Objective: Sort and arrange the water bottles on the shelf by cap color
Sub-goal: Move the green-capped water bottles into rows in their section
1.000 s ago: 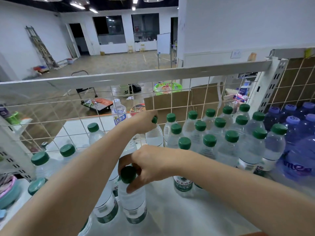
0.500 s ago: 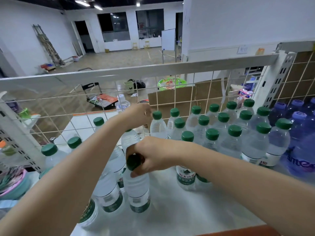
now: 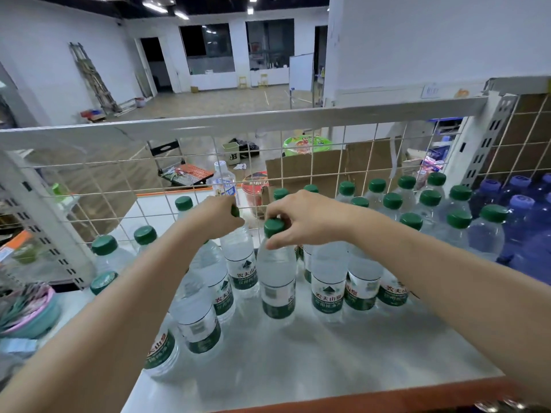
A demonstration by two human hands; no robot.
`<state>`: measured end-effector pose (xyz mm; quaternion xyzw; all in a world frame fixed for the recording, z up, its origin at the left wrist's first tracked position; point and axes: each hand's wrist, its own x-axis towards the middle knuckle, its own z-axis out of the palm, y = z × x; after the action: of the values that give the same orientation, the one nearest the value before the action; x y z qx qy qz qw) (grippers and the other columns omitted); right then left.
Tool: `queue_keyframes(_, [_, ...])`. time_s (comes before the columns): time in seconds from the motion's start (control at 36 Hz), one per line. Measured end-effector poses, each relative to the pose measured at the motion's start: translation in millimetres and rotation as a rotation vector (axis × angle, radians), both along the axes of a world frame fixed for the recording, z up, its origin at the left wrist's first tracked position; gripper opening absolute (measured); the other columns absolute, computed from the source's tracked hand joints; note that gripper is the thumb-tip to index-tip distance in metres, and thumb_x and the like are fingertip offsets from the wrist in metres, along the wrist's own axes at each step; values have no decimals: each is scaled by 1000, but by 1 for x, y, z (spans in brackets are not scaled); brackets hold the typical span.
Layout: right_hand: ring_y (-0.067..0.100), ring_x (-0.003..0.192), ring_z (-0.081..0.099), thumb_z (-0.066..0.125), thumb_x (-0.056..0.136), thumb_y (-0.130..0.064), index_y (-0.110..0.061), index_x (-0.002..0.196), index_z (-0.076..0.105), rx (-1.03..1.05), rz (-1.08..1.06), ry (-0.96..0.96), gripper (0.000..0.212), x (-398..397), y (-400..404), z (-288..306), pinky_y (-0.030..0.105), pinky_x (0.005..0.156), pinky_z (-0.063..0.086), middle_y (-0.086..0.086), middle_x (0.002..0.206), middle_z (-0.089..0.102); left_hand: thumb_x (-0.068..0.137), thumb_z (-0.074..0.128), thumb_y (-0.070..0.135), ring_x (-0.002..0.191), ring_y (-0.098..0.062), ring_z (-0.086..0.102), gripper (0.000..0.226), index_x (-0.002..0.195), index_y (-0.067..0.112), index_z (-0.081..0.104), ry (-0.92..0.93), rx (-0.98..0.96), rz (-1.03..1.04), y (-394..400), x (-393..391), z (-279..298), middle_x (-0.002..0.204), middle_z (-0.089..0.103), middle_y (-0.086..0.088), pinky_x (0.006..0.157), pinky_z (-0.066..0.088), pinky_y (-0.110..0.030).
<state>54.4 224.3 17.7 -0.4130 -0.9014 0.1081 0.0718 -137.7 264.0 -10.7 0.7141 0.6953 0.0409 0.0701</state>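
Right hand pinches a bottle by its cap, left hand grips another's — both top-heavy. Bump a neighbor and the row dominoes.

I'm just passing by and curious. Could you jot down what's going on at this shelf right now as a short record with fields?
Setting: white shelf with a wire mesh back
Left hand: grips the cap of a green-capped bottle
Right hand: pinches the cap of another green-capped bottle
Right of the hands: block of green-capped bottles, upright
Far right: purple-capped bottles
Left side: looser green-capped bottles
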Motion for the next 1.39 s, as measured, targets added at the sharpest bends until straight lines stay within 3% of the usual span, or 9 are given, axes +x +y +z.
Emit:
queue_keyframes(0.17, [14, 78, 52, 65, 83, -53, -21, 99, 60, 37, -99, -13, 37, 11, 14, -7, 33, 66, 41, -9, 80, 55, 92, 56, 35, 79, -24, 50, 24, 96, 12, 47, -29, 16, -28, -7, 1, -1, 90, 50, -5, 60, 37, -31])
queue_keyframes(0.28, [15, 78, 52, 64, 84, -50, -19, 98, 60, 71, -127, -18, 35, 15, 21, -9, 30, 60, 36, -11, 77, 53, 93, 55, 34, 78, -23, 49, 25, 96, 10, 48, -16, 24, -71, -12, 3, 2, 93, 53, -7, 51, 32, -26])
queue_keyframes(0.53, [18, 83, 54, 63, 85, -50, -20, 99, 59, 40, -188, -13, 33, 16, 41, -16, 32, 67, 39, -4, 91, 59, 90, 62, 32, 79, -20, 48, 26, 104, 11, 55, -59, -2, -193, -31, 17, 12, 90, 52, -2, 51, 31, -19])
queue_keyframes(0.72, [19, 87, 53, 59, 87, -53, -19, 108, 58, 90, -204, -77, 39, 11, 49, -24, 33, 75, 35, -3, 96, 60, 82, 70, 38, 79, -16, 50, 26, 88, 22, 52, -91, -40, -293, -42, 32, 6, 78, 50, 10, 59, 37, -24])
queue_keyframes(0.83, [20, 88, 52, 54, 88, -57, -24, 102, 55, 131, -219, -163, 35, 9, 52, -30, 39, 86, 32, -5, 91, 58, 80, 73, 37, 83, -18, 53, 28, 93, 20, 55, -126, -55, -335, -45, 43, 6, 89, 56, 3, 69, 45, -28])
queue_keyframes(0.97, [20, 86, 46, 48, 91, -53, -26, 95, 53, 152, -232, -202, 28, 8, 52, -28, 39, 81, 28, -6, 81, 52, 83, 70, 38, 75, -13, 49, 32, 105, 19, 58, -135, -31, -352, -48, 58, 6, 79, 48, 11, 54, 35, -19])
queue_keyframes(1.08, [20, 89, 41, 49, 94, -36, -24, 114, 53, 144, -235, -225, 24, 9, 49, -23, 38, 85, 29, 0, 103, 59, 84, 69, 34, 88, -20, 56, 40, 120, 19, 59, -162, -20, -388, -49, 68, 6, 99, 62, -2, 77, 48, -30])
queue_keyframes(1.28, [22, 111, 51, 54, 93, -31, -29, 125, 55, 51, -195, -89, 32, 15, 49, -21, 38, 91, 30, -1, 121, 61, 85, 69, 33, 90, -22, 55, 41, 121, 18, 58, -166, 27, -395, -52, 71, 1, 97, 59, -2, 80, 46, -30])
queue_keyframes(1.39, [7, 96, 48, 61, 90, -39, -31, 123, 62, -70, -162, 76, 34, 22, 49, -17, 32, 90, 36, -9, 110, 58, 85, 68, 33, 85, -21, 53, 35, 112, 13, 57, -157, 73, -404, -54, 75, -5, 94, 58, -2, 75, 42, -27])
